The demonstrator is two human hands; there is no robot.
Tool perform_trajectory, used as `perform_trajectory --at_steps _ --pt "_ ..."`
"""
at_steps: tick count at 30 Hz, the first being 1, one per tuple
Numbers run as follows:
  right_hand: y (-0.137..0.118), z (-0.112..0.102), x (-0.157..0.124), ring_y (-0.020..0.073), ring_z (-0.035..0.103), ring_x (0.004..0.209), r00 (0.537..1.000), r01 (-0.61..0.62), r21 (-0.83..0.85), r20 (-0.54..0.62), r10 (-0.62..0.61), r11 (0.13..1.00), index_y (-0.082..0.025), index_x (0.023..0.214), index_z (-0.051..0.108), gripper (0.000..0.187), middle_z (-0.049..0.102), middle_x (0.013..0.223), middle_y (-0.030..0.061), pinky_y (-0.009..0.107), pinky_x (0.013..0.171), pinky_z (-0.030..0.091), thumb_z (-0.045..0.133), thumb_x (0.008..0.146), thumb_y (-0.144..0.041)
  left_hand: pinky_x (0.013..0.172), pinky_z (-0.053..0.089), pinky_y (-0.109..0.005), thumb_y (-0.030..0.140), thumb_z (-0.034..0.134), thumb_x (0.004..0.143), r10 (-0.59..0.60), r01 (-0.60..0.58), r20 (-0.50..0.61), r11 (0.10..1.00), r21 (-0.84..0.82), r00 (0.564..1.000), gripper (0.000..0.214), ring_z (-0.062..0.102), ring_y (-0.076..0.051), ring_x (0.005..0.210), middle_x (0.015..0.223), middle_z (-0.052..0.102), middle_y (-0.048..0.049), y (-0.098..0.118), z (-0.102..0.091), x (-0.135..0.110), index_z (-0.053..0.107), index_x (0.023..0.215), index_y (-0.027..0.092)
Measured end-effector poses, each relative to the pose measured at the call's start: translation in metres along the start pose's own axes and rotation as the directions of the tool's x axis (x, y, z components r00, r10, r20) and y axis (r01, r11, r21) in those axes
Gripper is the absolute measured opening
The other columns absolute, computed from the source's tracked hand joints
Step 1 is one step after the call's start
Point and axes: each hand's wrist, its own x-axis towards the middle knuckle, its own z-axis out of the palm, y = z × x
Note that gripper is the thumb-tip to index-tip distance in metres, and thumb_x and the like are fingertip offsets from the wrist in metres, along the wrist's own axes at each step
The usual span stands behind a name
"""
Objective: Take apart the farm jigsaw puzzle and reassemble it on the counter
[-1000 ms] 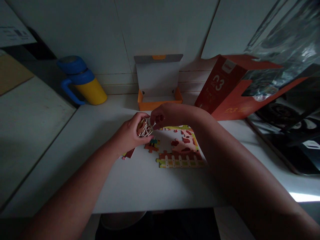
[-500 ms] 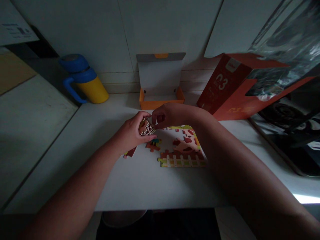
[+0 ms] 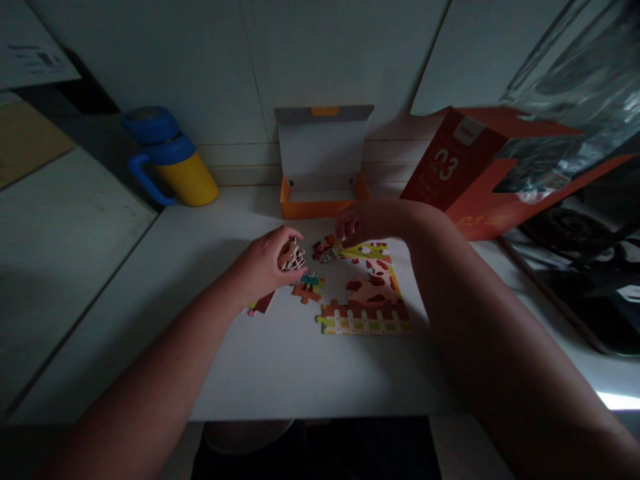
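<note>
My left hand (image 3: 270, 259) is closed round a stack of puzzle pieces (image 3: 291, 256), their pale edges facing right. Between the fingertips of my right hand (image 3: 351, 225) is a puzzle piece (image 3: 327, 248) in red, brown and white, held just left of the joined puzzle's upper edge; whether it touches is unclear. The partly joined puzzle (image 3: 373, 290) lies flat, with cow patches, a white fence and a yellow-green strip. A loose piece (image 3: 307, 292) with teal and brown lies near my left fingertips. Another piece (image 3: 264, 304) shows partly from under my left wrist.
Behind the hands stands an orange box (image 3: 320, 210) with its lid up against the wall. A blue and yellow jug (image 3: 187, 177) is at the back left. A large red box (image 3: 450, 170) leans at the right, beside a dark appliance (image 3: 580, 280).
My right hand has moved right, away from my left hand, carrying a puzzle piece to the top of the joined puzzle. My left hand has stayed nearly still with its stack.
</note>
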Motion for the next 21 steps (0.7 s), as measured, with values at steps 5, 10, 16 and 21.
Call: perform_trajectory --at_steps 5,10,16,21 --pt "0.012 -0.003 -0.007 0.0214 0.075 0.088 0.999 -0.036 0.007 0.020 0.036 0.999 -0.026 0.104 0.079 0.020 0.082 0.102 0.0025 0.029 0.071 0.049 0.078 0.085 -0.033 0.089 0.054 -0.036 0.029 0.083 0.082 0.034 -0.034 0.029 0.999 0.003 0.999 0.046 0.070 -0.021 0.098 0.114 0.073 -0.0043 -0.005 0.002 0.002 0.058 0.120 0.025" --pt "0.013 -0.005 -0.010 0.0224 0.075 0.091 0.998 -0.053 -0.009 0.029 0.053 0.999 -0.028 0.106 0.080 0.024 0.083 0.104 0.0015 0.031 0.075 0.051 0.078 0.085 -0.040 0.091 0.053 -0.038 0.028 0.082 0.082 0.052 -0.053 0.050 0.998 0.018 0.997 0.043 0.070 -0.023 0.101 0.114 0.072 -0.0047 -0.010 0.004 0.002 0.058 0.117 0.026" --pt "0.002 -0.003 -0.007 0.0217 0.075 0.090 0.997 -0.067 -0.053 0.025 0.068 0.996 -0.025 0.102 0.080 0.016 0.083 0.102 0.0019 0.029 0.071 0.050 0.074 0.087 -0.028 0.087 0.053 -0.036 0.027 0.081 0.082 0.037 -0.040 0.053 0.998 0.048 0.998 0.040 0.069 -0.023 0.097 0.110 0.071 -0.0039 -0.012 0.000 0.003 0.060 0.115 0.025" --pt "-0.010 0.002 -0.003 0.0214 0.076 0.088 0.994 -0.061 -0.058 0.084 0.066 0.996 -0.026 0.102 0.080 0.019 0.083 0.102 0.0016 0.028 0.070 0.050 0.076 0.084 -0.031 0.088 0.052 -0.036 0.027 0.081 0.081 0.041 -0.044 0.040 0.996 0.073 0.998 0.041 0.068 -0.024 0.098 0.110 0.071 -0.0046 -0.015 -0.002 0.003 0.060 0.116 0.025"
